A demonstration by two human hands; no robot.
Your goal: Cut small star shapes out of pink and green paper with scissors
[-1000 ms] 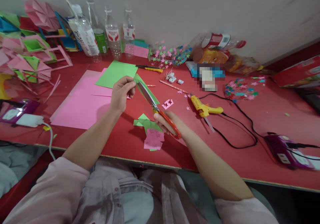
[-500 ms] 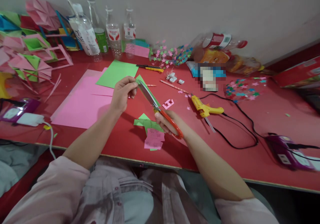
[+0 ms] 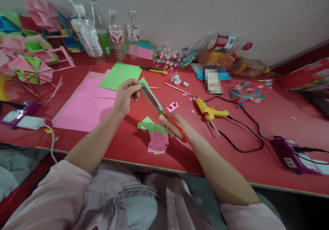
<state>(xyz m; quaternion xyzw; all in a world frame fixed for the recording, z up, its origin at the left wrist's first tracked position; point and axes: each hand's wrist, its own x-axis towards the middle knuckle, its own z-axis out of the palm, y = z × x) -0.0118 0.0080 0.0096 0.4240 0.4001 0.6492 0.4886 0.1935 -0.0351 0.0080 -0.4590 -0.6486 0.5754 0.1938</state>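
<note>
My left hand [image 3: 125, 94] is raised over the red table [image 3: 257, 154], its fingers pinched on a narrow strip of green paper [image 3: 145, 83]. My right hand [image 3: 172, 125] grips orange-handled scissors [image 3: 164, 113]. Their blades point up and left, and they meet the green strip right beside my left fingertips. Below both hands lie green paper scraps [image 3: 149, 125] and small pink paper pieces [image 3: 158, 142].
Pink sheets [image 3: 82, 110] and a green sheet [image 3: 119, 75] lie at the left. A yellow glue gun [image 3: 210, 111] with a black cable is at the right, purple power strips [image 3: 293, 153] further right. Bottles [image 3: 87, 34], folded paper models [image 3: 33, 48] and paper stars [image 3: 174, 57] line the wall.
Both hands and the scissors stay almost where they were; the blades have closed slightly further along the green strip.
</note>
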